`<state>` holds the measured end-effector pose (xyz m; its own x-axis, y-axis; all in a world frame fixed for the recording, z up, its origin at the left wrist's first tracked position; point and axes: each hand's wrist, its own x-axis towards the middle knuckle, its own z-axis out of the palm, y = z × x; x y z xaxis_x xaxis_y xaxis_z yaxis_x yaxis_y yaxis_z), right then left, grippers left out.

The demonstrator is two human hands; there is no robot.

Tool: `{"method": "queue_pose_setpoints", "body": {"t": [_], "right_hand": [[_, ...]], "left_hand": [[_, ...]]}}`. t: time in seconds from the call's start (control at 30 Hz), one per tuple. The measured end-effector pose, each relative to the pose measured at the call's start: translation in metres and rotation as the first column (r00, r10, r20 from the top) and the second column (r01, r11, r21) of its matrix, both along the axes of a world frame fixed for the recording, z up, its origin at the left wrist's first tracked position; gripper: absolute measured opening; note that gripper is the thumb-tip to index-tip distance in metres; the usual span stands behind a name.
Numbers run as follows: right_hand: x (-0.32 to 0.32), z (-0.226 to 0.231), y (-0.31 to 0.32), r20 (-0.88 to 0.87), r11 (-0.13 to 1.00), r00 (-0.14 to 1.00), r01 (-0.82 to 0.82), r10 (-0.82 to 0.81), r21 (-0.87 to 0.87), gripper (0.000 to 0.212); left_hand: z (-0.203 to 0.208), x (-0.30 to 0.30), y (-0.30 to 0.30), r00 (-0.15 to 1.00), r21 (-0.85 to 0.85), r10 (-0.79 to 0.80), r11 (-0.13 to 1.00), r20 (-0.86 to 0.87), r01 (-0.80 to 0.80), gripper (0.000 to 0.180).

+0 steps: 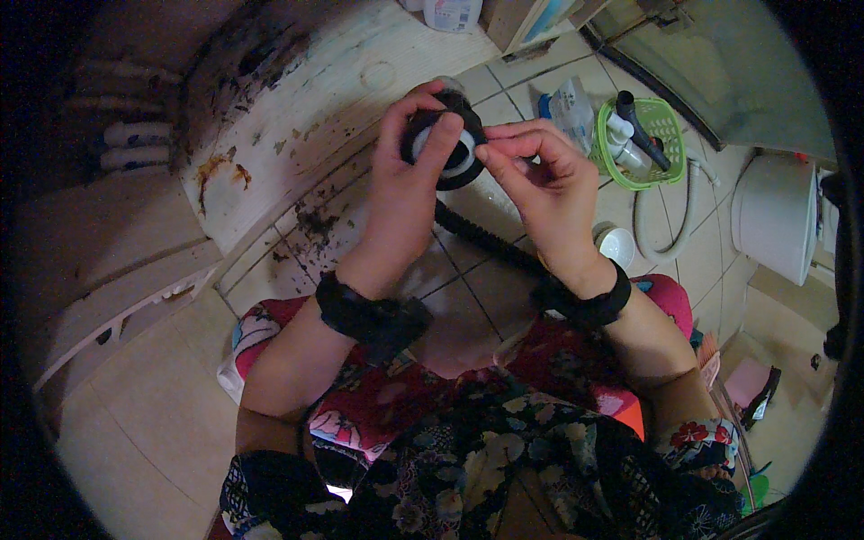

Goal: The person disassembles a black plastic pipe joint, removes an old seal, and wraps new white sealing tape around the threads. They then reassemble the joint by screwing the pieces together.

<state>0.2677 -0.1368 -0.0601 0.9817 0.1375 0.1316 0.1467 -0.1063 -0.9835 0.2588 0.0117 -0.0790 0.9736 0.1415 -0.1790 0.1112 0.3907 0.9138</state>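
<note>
My left hand point(409, 171) is wrapped round a black round fitting point(468, 178), its thumb lying across the face. Set in that face is a white ring point(461, 165) about a dark hole. Thumb and forefinger of my right hand point(544, 171) pinch at the fitting's right rim; whether a small piece is between them I cannot make out. A black corrugated hose point(486, 238) runs below the fitting toward my right wrist; its upper end is hidden behind my left hand. Both wrists wear black bands.
At right stand a green basket point(670, 139) of bottles and a black pipe, a clear plastic bag point(571, 112), a grey hose point(688, 229), a small white bowl point(616, 246) and a white bin point(772, 211). A stained, peeling cabinet panel point(279, 117) borders the tiled floor at left.
</note>
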Motion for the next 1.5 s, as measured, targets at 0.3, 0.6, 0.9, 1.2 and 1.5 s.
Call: {"method": "queue_pose_setpoints", "body": {"t": [0.3, 0.6, 0.9, 1.2, 1.5], "right_hand": [[0.004, -0.009, 0.006, -0.215, 0.978, 0.976, 0.074, -0.032, 0.193, 0.009], [0.008, -0.019, 0.013, 0.080, 0.993, 0.990, 0.116, -0.118, 0.021, 0.012], [0.029, -0.013, -0.011, -0.219, 0.988, 0.971, -0.123, 0.100, -0.091, 0.015], [0.036, -0.019, -0.017, -0.318, 0.983, 0.932, -0.150, 0.176, 0.104, 0.018], [0.034, -0.009, -0.018, -0.379, 0.942, 0.868, -0.333, 0.320, 0.032, 0.035]], "left_hand": [[-0.006, 0.002, -0.002, 0.997, -0.147, 0.006, 0.989, -0.079, -0.018, 0.028], [-0.001, 0.000, -0.009, 0.988, -0.276, -0.011, 0.961, -0.152, -0.032, 0.033], [-0.009, 0.004, -0.002, 0.945, -0.058, -0.191, 0.982, -0.267, 0.182, 0.050], [0.010, 0.008, 0.016, 0.896, 0.120, -0.366, 0.907, -0.251, 0.404, 0.061], [-0.002, 0.012, 0.023, 0.879, -0.130, -0.385, 0.923, -0.282, 0.362, 0.054]]}}
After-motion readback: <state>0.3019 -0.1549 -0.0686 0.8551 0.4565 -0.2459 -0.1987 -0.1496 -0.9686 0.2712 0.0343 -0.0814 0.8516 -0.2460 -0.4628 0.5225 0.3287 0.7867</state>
